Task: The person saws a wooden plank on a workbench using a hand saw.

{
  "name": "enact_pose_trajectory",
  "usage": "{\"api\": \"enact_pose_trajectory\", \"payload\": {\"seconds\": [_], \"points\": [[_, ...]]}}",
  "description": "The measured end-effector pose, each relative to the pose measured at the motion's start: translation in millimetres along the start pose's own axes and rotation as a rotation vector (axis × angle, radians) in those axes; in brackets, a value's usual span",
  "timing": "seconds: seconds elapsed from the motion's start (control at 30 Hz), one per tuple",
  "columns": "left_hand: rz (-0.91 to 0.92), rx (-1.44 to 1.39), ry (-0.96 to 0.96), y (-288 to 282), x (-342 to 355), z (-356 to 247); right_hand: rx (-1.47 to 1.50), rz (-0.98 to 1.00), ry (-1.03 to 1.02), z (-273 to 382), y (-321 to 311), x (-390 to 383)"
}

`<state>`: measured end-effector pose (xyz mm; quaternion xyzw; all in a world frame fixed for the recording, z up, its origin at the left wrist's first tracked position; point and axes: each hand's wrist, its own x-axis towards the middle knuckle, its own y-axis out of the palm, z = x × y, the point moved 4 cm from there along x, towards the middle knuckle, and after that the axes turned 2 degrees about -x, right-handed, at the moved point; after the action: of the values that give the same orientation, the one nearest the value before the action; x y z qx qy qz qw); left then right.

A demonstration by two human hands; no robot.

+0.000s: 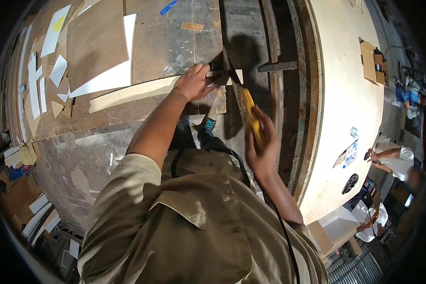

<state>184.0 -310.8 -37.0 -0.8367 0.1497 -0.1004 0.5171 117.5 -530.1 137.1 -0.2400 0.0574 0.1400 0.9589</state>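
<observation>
Over plank [137, 92], left hand [192, 83] clamped; right hand [264, 147] wrapped round saw [251, 112].

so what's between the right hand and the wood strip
Head view: the yellow-handled saw. The right hand grips it; its blade crosses the wood strip.

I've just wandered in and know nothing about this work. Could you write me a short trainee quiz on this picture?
1. Which hand holds the yellow-handled handsaw?
2. True or false: the pale wooden strip lies wholly on the workbench, with neither end past its edge.
3. What is the left hand on? A) a cardboard box; B) the strip; C) a white sheet.

Key: 1. The right hand. 2. False: its right end sticks out past the edge. 3. B.
</observation>
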Motion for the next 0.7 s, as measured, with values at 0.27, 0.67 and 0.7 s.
{"api": "enact_pose_trajectory", "payload": {"seconds": [0.27,0.67,0.7], "points": [[0.063,0.080,0.008,4,4,0,0.007,0.014,-0.005,-7,4,17],[-0.033,0.080,0.091,1,1,1,-0.003,-0.049,-0.010,-2,-3,11],[-0.017,0.049,0.052,2,-1,0,-0.032,-0.032,-0.017,1,-5,9]]}}
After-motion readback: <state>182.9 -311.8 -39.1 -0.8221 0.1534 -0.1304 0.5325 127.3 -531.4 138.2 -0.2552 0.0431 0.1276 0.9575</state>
